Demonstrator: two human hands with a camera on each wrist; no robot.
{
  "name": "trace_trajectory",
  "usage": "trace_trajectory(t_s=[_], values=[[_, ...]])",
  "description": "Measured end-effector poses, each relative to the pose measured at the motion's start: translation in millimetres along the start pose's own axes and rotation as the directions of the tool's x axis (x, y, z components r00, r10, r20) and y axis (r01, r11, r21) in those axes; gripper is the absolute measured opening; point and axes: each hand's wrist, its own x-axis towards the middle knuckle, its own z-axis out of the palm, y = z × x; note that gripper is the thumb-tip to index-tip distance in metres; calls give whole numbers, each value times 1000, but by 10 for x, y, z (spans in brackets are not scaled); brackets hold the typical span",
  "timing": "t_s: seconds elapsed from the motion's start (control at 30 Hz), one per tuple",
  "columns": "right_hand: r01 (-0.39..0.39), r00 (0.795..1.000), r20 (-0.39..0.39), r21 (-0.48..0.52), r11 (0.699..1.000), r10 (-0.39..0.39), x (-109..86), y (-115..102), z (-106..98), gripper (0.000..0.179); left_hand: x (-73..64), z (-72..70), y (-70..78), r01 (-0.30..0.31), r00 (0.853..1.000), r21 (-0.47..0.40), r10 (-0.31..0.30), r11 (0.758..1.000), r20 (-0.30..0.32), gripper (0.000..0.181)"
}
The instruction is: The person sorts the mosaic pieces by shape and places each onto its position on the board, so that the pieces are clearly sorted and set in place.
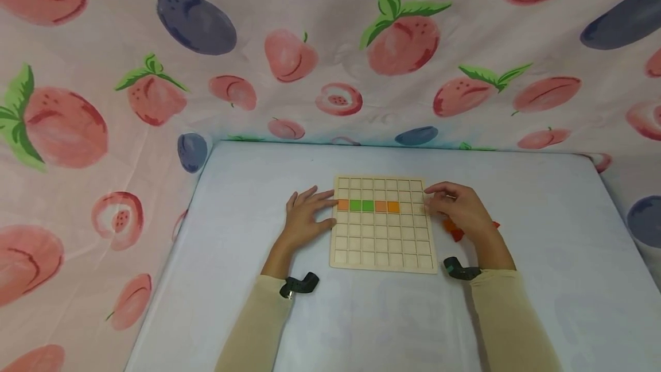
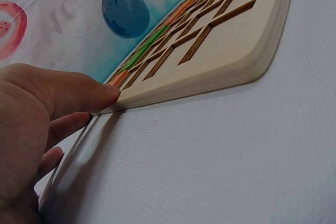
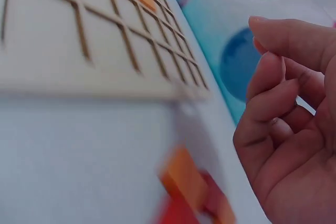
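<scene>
A square wooden grid board [image 1: 382,240] lies flat on the table. One row of it holds coloured square tiles: a light orange tile [image 1: 343,205], two green tiles [image 1: 361,205], another light orange one and a deeper orange tile [image 1: 393,206]. My left hand [image 1: 306,220] rests at the board's left side with fingers spread, and in the left wrist view the thumb [image 2: 100,93] touches its edge. At the right edge my right hand [image 1: 462,205] hovers, fingers loosely bent, nothing visible between them. Beneath it sits a small pile of red and orange tiles [image 3: 184,179], partly hidden in the head view.
A white cloth [image 1: 232,211] covers the table. Behind and to the left hangs a fruit-print curtain [image 1: 289,96]. Dark wrist devices [image 1: 299,285] are strapped at both sleeve cuffs.
</scene>
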Motion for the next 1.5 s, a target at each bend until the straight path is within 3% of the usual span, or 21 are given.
trace_trajectory(t_s=[0.13,0.33,0.77,1.07,1.5], values=[[-31,999,-42,-40,999,29,-93,44,-212,41,-1,-5,12,1,1000,2,-1,1000,1,46],[-61,997,-48,-194,979,53,-193,168,-446,40,-3,-4,6,6,1000,9,-6,1000,1,45],[-69,996,-77,-364,929,44,-207,425,-609,38,3,-1,-7,-9,1000,0,9,1000,-9,45],[-69,997,-69,-413,908,44,-188,561,-623,44,-4,6,-6,-13,1000,-12,13,1000,-8,44],[-37,989,-147,-359,933,-17,-203,569,-575,32,1,2,-2,3,1000,-4,-3,1000,7,45]])
